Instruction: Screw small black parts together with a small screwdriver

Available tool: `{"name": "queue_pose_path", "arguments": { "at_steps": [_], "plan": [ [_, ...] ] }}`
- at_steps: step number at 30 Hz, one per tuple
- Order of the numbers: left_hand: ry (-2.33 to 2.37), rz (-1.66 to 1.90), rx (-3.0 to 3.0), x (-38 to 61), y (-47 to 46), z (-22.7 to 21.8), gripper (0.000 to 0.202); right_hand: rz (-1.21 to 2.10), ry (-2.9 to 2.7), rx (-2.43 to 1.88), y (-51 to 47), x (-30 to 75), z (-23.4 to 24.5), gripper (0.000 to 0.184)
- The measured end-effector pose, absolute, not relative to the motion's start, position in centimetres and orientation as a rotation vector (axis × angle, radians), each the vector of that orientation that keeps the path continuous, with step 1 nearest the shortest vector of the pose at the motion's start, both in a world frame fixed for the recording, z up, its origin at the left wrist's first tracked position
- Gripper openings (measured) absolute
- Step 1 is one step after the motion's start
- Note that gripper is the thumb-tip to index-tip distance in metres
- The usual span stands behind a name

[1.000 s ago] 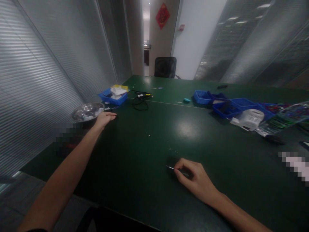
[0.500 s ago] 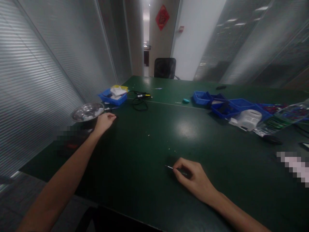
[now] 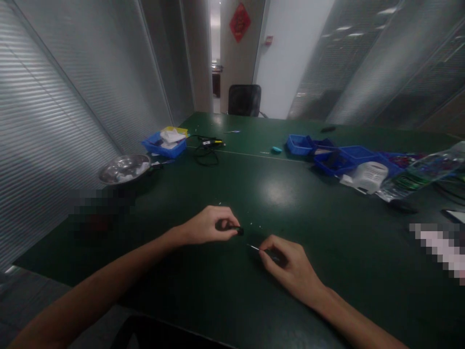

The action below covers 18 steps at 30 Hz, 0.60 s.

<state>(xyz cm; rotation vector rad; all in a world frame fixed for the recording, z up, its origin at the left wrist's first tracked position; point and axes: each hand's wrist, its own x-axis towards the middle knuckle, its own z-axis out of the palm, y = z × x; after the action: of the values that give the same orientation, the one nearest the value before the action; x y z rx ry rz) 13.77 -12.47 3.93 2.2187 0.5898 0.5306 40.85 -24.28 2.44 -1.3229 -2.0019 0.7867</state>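
On the dark green table (image 3: 225, 291), my left hand (image 3: 209, 225) is closed around a small black object (image 3: 238, 230) whose tip pokes out past the fingers. Just right of it, my right hand (image 3: 286, 266) pinches a thin metal tool (image 3: 253, 247), its point aimed left toward the black object. A short gap separates the two hands near the table's front middle.
A steel bowl (image 3: 123, 168) sits at the left edge. Behind it are a blue tray with white cloth (image 3: 164, 144) and a black cable (image 3: 206, 150). Blue bins (image 3: 337, 157), a white device (image 3: 368, 175) and plastic bags (image 3: 425, 174) crowd the right. A black chair (image 3: 244, 100) stands at the far end.
My left hand has come back from beside the steel bowl to the table's middle, carrying a small black object, and now sits beside the right hand. The right hand has barely moved.
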Motion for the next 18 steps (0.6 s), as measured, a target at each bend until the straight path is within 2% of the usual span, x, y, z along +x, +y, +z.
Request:
{"name": "queue_pose_path", "arguments": {
  "at_steps": [7, 18],
  "plan": [
    [0.345, 0.415, 2.438, 15.4, -14.3, 2.2, 0.017, 0.761, -2.043, -1.318, -24.0, 40.9, 2.5, 0.012],
    [0.35, 0.406, 2.452, 15.3, -14.2, 1.7, 0.016, 0.739, -2.15, -1.284, -23.8, 41.1, 2.5, 0.011]
  ]
}}
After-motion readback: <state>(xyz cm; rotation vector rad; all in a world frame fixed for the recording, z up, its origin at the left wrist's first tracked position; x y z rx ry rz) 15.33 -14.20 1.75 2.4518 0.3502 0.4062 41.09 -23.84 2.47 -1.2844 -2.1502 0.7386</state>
